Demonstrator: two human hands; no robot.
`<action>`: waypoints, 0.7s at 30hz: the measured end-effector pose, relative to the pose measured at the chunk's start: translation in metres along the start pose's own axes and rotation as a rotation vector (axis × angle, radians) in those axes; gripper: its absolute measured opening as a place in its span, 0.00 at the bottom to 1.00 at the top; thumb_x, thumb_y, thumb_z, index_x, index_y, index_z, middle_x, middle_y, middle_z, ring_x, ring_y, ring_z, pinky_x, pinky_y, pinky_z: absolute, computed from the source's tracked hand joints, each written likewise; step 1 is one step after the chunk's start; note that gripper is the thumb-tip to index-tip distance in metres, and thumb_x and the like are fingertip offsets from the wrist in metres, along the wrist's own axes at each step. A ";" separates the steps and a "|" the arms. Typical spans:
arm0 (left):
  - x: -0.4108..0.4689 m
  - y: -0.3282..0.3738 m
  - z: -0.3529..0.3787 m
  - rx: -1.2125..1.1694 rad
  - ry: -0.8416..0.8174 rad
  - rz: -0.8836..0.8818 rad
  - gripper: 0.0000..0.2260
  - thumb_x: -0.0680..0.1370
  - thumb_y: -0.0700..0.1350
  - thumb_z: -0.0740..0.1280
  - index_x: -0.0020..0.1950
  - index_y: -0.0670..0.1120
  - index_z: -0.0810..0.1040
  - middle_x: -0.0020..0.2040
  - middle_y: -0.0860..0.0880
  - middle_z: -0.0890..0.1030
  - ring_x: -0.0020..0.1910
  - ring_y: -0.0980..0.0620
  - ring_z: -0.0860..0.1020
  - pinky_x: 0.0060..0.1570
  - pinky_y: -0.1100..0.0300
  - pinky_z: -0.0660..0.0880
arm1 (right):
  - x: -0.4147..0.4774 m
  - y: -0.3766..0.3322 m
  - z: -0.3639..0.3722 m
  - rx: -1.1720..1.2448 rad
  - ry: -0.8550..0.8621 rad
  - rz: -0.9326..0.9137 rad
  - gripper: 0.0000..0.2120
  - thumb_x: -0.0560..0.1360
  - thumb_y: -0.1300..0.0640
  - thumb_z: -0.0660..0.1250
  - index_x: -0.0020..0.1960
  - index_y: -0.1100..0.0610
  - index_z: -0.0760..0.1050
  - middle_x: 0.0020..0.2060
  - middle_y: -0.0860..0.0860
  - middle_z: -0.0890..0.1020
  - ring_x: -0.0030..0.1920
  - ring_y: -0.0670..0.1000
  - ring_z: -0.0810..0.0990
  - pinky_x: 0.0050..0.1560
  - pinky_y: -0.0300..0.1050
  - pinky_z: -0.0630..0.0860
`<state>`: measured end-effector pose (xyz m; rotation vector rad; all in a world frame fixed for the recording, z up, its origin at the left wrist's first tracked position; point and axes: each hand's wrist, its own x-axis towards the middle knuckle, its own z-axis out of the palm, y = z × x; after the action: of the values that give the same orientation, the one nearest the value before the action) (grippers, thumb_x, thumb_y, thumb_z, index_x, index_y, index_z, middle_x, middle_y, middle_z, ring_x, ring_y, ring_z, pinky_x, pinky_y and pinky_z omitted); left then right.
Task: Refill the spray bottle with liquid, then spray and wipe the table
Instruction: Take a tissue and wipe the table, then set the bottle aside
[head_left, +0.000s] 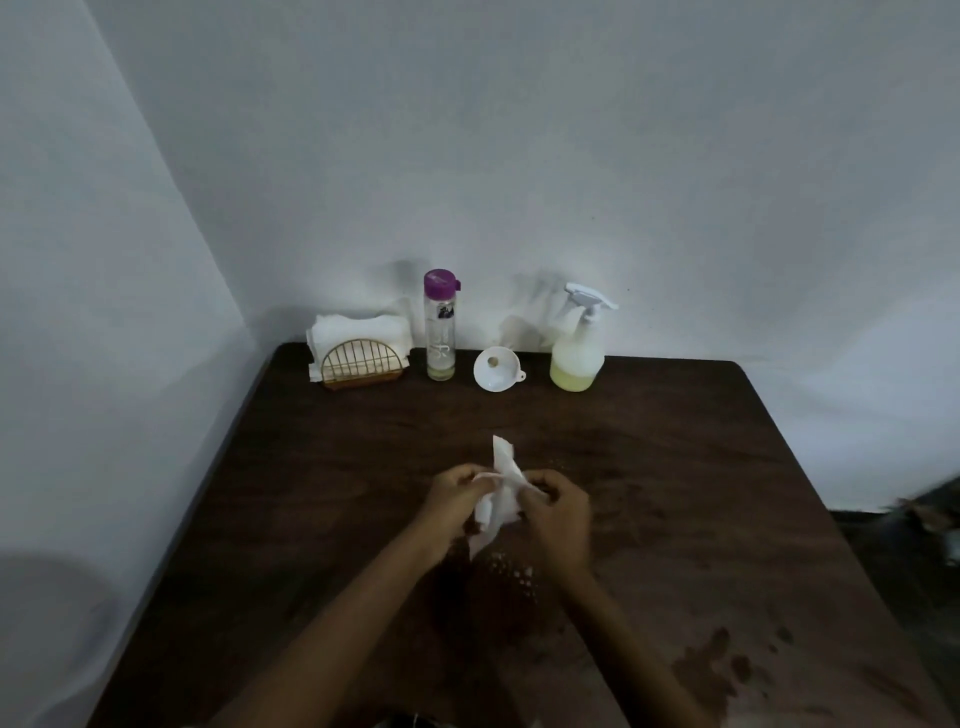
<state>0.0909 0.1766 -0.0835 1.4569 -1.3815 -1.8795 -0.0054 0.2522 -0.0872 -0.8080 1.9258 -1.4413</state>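
A white paper napkin (501, 480) hangs crumpled between my two hands above the middle of the dark wooden table (701, 467). My left hand (457, 493) pinches its left side and my right hand (558, 512) grips its right side. A white spray bottle (577, 345) with pale yellow liquid in its lower part stands upright at the back, its trigger head on. A white funnel (496, 369) lies on the table to its left. A tall clear bottle (441, 327) with a purple cap stands left of the funnel, nearly empty.
A gold wire holder (361, 366) stuffed with white napkins sits at the back left corner. Wet droplets and dark wet patches (711, 670) mark the table near me and to the front right. White walls close in behind and to the left.
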 end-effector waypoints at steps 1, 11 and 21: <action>-0.001 0.003 0.004 -0.100 -0.009 -0.029 0.04 0.76 0.41 0.64 0.44 0.48 0.78 0.43 0.47 0.79 0.42 0.50 0.78 0.36 0.59 0.74 | -0.006 0.002 0.003 0.008 -0.028 -0.029 0.06 0.71 0.65 0.66 0.45 0.57 0.80 0.40 0.50 0.83 0.41 0.47 0.81 0.41 0.41 0.78; -0.006 -0.009 0.009 0.019 -0.233 -0.102 0.10 0.79 0.47 0.59 0.60 0.51 0.74 0.56 0.49 0.77 0.57 0.50 0.76 0.61 0.48 0.73 | -0.002 0.022 -0.017 -0.103 -0.006 0.056 0.01 0.70 0.60 0.71 0.40 0.56 0.80 0.38 0.49 0.83 0.42 0.47 0.81 0.44 0.45 0.79; 0.025 -0.078 -0.056 0.634 0.053 0.096 0.09 0.77 0.39 0.63 0.54 0.46 0.79 0.55 0.47 0.80 0.55 0.50 0.77 0.53 0.64 0.73 | 0.029 0.085 -0.086 -0.696 0.147 -0.034 0.09 0.73 0.66 0.61 0.49 0.62 0.79 0.49 0.58 0.77 0.50 0.59 0.76 0.45 0.47 0.71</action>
<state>0.1505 0.1663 -0.1617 1.6508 -2.0969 -1.3860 -0.0992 0.3016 -0.1516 -1.0531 2.5814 -0.8452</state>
